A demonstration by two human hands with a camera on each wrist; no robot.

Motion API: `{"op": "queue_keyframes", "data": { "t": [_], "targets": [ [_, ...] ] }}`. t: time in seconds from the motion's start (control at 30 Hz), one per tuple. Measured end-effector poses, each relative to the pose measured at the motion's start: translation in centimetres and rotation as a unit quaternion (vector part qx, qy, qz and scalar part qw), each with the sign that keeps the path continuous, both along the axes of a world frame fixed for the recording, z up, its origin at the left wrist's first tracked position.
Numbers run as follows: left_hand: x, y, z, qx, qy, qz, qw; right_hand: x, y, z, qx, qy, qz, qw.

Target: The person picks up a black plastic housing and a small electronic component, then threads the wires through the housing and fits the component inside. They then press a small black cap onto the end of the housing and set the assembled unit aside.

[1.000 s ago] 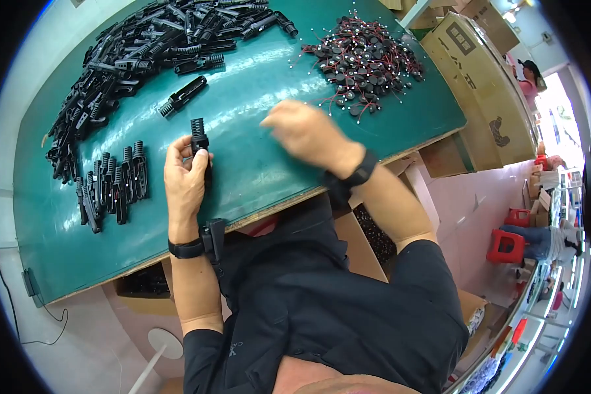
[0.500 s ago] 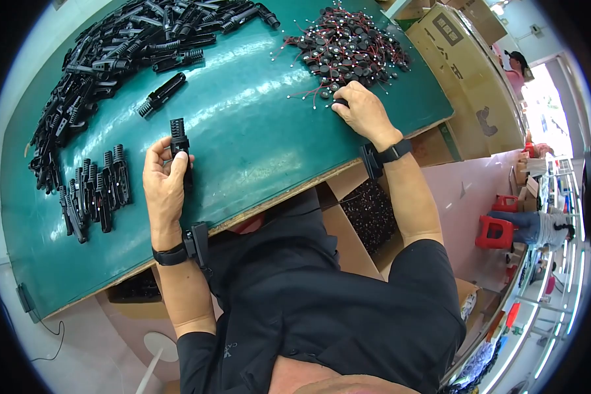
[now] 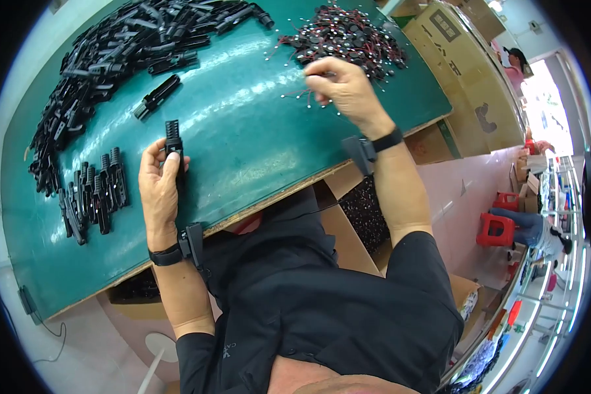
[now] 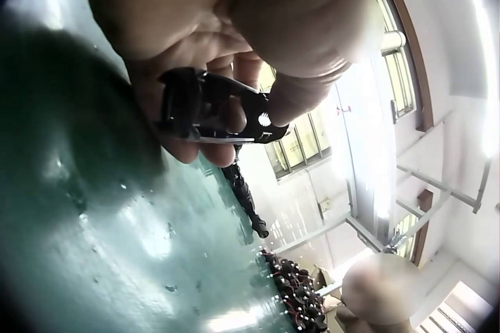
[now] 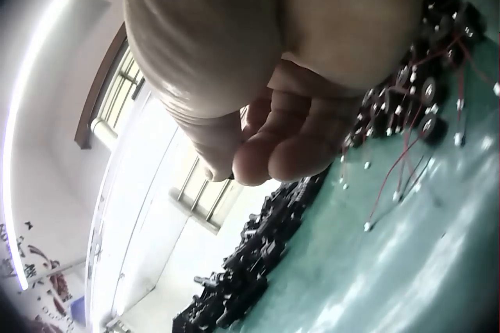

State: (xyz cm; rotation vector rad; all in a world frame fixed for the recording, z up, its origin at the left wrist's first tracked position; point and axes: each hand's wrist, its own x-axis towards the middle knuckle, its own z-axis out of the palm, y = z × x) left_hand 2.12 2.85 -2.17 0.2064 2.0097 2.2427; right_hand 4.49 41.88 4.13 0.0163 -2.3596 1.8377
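My left hand (image 3: pixel 159 187) grips a black plastic housing (image 3: pixel 173 134) with a ribbed, coil-like end pointing away from me; the thumb lies along it. In the left wrist view the housing (image 4: pixel 187 106) shows between thumb and fingers, with a small white mark on its side. My right hand (image 3: pixel 348 92) is raised at the near side of a pile of small black round parts with red wires (image 3: pixel 348 39). Its thumb and curled fingers meet at the tips, pinching a small dark round part that the fingers mostly hide.
A large heap of black housings (image 3: pixel 98 59) curves along the table's far left. One single housing (image 3: pixel 156 97) lies apart from it. Several more stand in a row (image 3: pixel 98 190) left of my left hand. A big cardboard box (image 3: pixel 466 79) borders the green table (image 3: pixel 256 151) at right.
My right hand swung right to the wired parts, took hold of a small black round one, then lifted slightly back to the left. My left hand keeps its grip on the housing.
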Motion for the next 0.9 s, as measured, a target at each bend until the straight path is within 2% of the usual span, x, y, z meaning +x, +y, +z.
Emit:
{"op": "queue_keyframes", "data": {
  "t": [0.07,0.13,0.2,0.27,0.33,0.4,0.53,0.63,0.67,0.77,0.9],
  "targets": [
    [-0.3,0.1,-0.4,0.017,-0.003,0.000,1.000,-0.8,-2.6,0.5,0.039,-0.027,0.045,0.998],
    [-0.2,0.2,-0.3,0.022,-0.011,-0.002,1.000,-2.2,-5.1,-0.4,0.022,0.008,0.087,0.996],
    [-0.2,0.2,-0.2,0.026,-0.016,0.000,1.000,-3.7,-7.5,-1.5,0.067,0.079,0.100,0.990],
    [-0.3,0.0,-0.4,0.036,-0.029,0.016,0.999,-5.0,-9.7,-2.3,0.045,0.041,0.130,0.990],
    [-0.7,-0.6,-0.8,0.041,-0.034,0.016,0.998,-7.0,-11.5,-4.1,0.108,0.144,0.132,0.975],
    [-1.3,-1.5,-1.7,0.049,-0.032,0.012,0.998,-8.0,-13.2,-4.8,0.047,0.087,0.136,0.986],
    [-1.0,-1.3,-1.4,0.052,-0.040,0.016,0.998,-8.9,-15.4,-5.9,-0.009,0.064,0.131,0.989],
    [-1.0,-1.3,-0.9,0.049,-0.043,0.026,0.998,-9.4,-15.7,-7.4,0.071,0.192,0.072,0.976],
    [-1.0,-1.2,-0.8,0.044,-0.045,0.030,0.998,-9.3,-15.8,-7.6,0.073,0.188,0.067,0.977],
    [-0.6,-1.0,-0.2,0.035,-0.050,0.029,0.998,-8.9,-16.1,-8.2,0.110,0.299,0.053,0.946],
    [-0.6,-0.9,-0.2,0.026,-0.050,0.021,0.998,-8.3,-16.2,-8.4,0.131,0.310,0.053,0.940]
  ]
}}
